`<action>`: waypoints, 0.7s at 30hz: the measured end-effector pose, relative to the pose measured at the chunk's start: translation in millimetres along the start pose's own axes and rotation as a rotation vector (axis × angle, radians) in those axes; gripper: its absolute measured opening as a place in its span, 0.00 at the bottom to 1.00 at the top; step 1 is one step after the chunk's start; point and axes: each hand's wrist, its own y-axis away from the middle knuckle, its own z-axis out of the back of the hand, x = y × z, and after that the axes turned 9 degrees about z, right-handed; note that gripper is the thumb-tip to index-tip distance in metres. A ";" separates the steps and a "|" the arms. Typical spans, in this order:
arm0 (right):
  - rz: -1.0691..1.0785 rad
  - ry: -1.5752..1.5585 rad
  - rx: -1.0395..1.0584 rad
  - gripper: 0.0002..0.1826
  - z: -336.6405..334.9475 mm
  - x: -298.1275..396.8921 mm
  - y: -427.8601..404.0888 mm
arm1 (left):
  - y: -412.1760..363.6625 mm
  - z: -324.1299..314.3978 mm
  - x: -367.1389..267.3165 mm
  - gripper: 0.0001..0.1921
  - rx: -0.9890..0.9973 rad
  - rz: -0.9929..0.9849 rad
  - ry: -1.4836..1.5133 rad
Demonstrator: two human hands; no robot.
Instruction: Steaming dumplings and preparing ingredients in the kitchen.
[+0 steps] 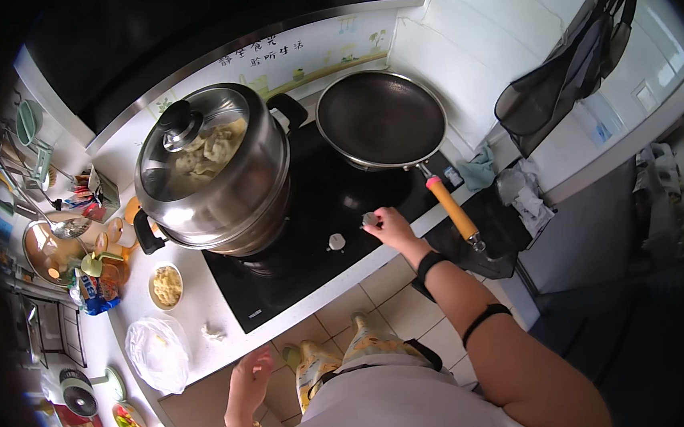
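Observation:
My right hand (390, 228) grips the right control knob (370, 219) at the front of a black glass cooktop (288, 290). A second, white knob (336, 241) sits to its left. My left hand (251, 371) hangs by the counter's front edge, its fingers loosely curled, holding nothing that I can see. On the left burner stands a stainless steel steamer pot (221, 205), its glass lid on and pale dumplings or buns (216, 148) inside. A dark wok (380, 120) rests on the right burner, its wooden handle (452, 208) pointing towards the front right.
Left of the cooktop are a bowl of yellow food (167, 285), a clear plastic bag (159, 354) and a crumpled white scrap (211, 332). Farther left stand a small fan (79, 393) and hanging utensils. A light blue cloth (477, 168) lies right of the wok; a dark apron (571, 69) hangs on the wall.

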 end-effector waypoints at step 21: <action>0.338 0.325 0.209 0.06 16.3 30.7 -25.4 | 45.1 -63.5 15.8 0.12 -0.139 0.101 0.146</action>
